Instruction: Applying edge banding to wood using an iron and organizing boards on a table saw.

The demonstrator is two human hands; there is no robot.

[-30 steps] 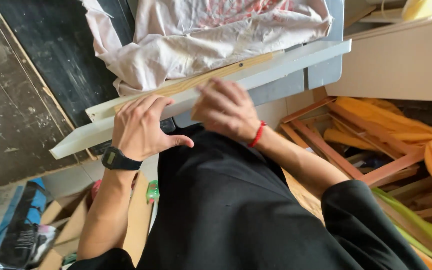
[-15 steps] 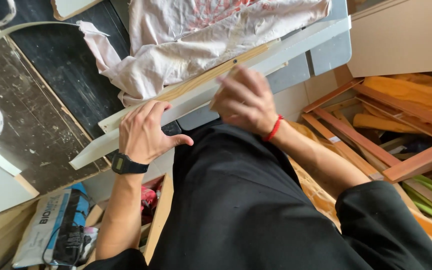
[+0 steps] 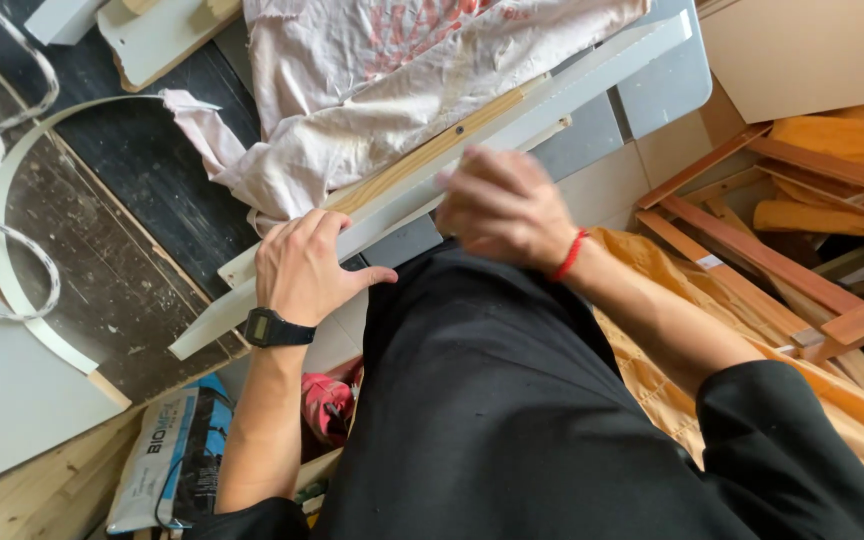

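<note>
The long white board (image 3: 592, 85) lies across the dark floor (image 3: 142, 180), its long axis running from lower left to upper right — the low end near the curved white strip (image 3: 12, 290), the high end by the grey panels (image 3: 662, 85). A pale wooden strip (image 3: 432, 150) runs along its upper side, touching it.

The left hand (image 3: 302, 265), with a black watch (image 3: 274, 328) on the wrist, rests flat on the board near its lower end, fingers spread over the edge.

The right hand (image 3: 502, 205), a red band (image 3: 570, 255) at its wrist, sits at the board's middle — it is blurred, so I cannot tell whether it grips anything.

A crumpled white cloth (image 3: 382, 90) lies just beyond the board.
</note>
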